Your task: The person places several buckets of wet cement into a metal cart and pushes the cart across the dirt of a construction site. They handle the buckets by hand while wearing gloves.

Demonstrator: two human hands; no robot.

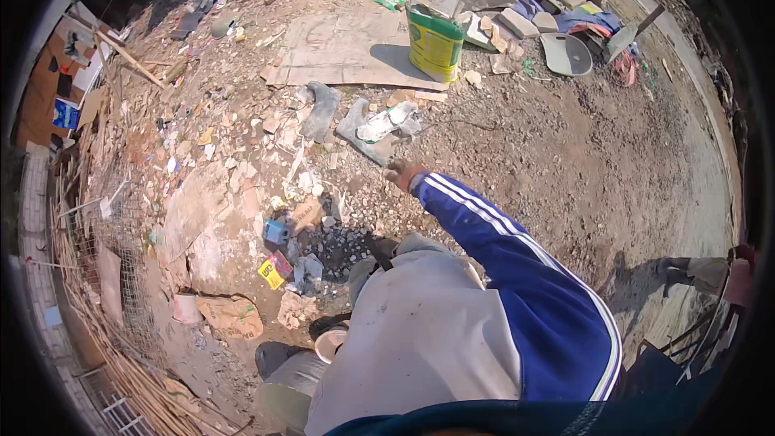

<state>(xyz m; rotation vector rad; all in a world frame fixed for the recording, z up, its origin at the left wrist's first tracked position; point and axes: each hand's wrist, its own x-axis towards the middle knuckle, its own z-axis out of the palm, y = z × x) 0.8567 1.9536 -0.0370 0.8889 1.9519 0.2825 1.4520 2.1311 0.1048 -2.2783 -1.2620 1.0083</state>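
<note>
Though outstretched, right arm aslant.

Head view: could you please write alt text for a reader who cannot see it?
The person's right hand, in a blue sleeve with white stripes, is near a grey boot-shaped item; whether they touch is unclear. Gravelly, littered ground surrounds it, and a green-and-yellow sack stands at the edge of a flat sheet.

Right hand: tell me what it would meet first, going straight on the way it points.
Probably the nearer grey boot, just beyond the right hand's fingers; depth is unclear, so they might pass above it or already touch it.
</note>
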